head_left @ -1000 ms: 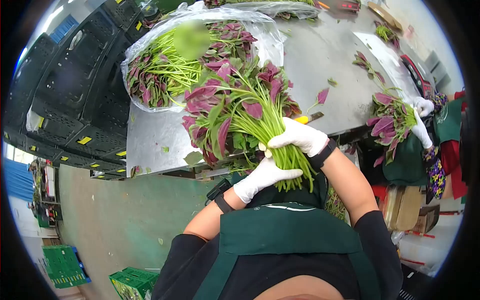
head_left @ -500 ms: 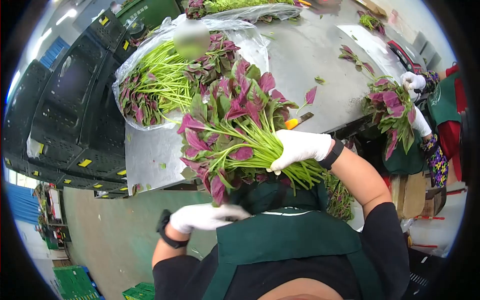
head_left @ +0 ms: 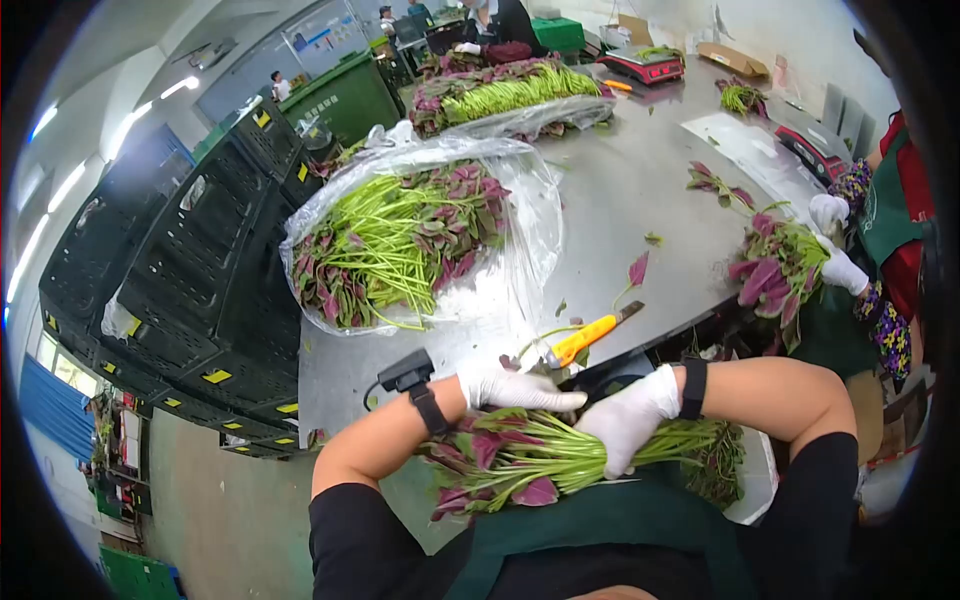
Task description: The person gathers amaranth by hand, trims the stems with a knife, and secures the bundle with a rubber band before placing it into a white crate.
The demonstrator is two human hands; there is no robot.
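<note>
My right hand (head_left: 630, 420), in a white glove, is closed around the green stems of a bunch of red amaranth (head_left: 530, 450) held low in front of my apron. The purple-green leaves point left and the stem ends point right. My left hand (head_left: 520, 390), also gloved, lies along the far side of the bunch with its fingers stretched toward my right hand; its underside is partly hidden. A knife with a yellow handle (head_left: 588, 340) rests on the table edge just beyond both hands. A loose amaranth sprig (head_left: 637, 270) lies near the blade.
An open plastic bag (head_left: 545, 215) of amaranth lies on the metal table (head_left: 620, 190), with another pile (head_left: 520, 95) behind. Black crates (head_left: 190, 260) are stacked at left. At right a co-worker's gloved hands (head_left: 840, 265) hold amaranth. Red scales (head_left: 645, 68) stand at the back.
The bunch has come down and closer to my body in my right hand. My left hand has risen from below to the bunch's far side. The view has tilted up, showing more room.
</note>
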